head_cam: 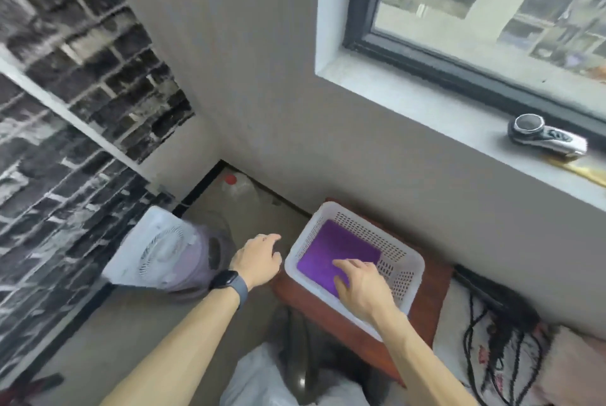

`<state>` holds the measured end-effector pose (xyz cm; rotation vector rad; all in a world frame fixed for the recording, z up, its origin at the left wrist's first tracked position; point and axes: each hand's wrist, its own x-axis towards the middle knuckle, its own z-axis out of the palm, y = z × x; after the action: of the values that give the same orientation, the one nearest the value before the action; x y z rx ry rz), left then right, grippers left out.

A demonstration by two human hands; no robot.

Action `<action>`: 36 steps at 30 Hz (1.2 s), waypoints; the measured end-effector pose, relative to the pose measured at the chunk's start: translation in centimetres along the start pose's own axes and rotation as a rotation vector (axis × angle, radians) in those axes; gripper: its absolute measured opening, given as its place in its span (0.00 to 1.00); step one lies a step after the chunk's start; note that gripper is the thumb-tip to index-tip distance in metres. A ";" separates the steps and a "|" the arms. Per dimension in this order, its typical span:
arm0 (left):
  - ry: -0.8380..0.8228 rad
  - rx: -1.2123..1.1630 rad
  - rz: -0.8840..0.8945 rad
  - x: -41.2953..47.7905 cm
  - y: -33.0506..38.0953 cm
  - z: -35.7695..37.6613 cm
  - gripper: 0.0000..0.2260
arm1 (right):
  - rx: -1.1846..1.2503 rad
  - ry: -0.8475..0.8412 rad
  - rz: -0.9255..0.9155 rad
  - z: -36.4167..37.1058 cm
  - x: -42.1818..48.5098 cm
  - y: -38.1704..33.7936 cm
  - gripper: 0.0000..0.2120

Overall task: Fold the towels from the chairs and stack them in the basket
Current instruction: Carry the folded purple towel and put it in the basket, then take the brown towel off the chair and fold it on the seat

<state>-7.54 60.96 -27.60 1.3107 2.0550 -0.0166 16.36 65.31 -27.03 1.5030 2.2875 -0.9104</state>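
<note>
Red wood surface [426, 304]: basket [414, 266], purple towel [331, 250] inside, R hand [364, 287] over.

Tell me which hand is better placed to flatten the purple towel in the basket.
Right. The right hand is over the purple towel inside the white basket; the left hand hangs outside its rim.

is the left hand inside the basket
No, the left hand is outside the basket, beside its wall; only the right hand reaches in.
</note>
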 end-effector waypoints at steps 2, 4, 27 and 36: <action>0.132 -0.106 -0.105 -3.5 -1.5 -1.0 0.19 | -0.054 0.015 -0.141 -2.0 -0.2 -3.3 0.20; 0.277 -0.189 -0.206 -7.0 -3.6 -2.4 0.16 | -0.093 0.064 -0.306 -3.6 -0.7 -7.7 0.19; 1.171 -0.447 -1.498 -64.2 -29.5 6.1 0.17 | -0.183 -0.464 -1.757 16.1 -27.5 -56.8 0.13; 1.382 -0.702 -1.652 -74.1 -33.4 11.7 0.16 | -0.278 -0.561 -1.986 28.6 -37.5 -66.0 0.15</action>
<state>-9.35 -18.51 -6.88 -1.4029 3.0075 0.9440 -29.85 2.12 -5.58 -1.4427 2.5256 -0.8936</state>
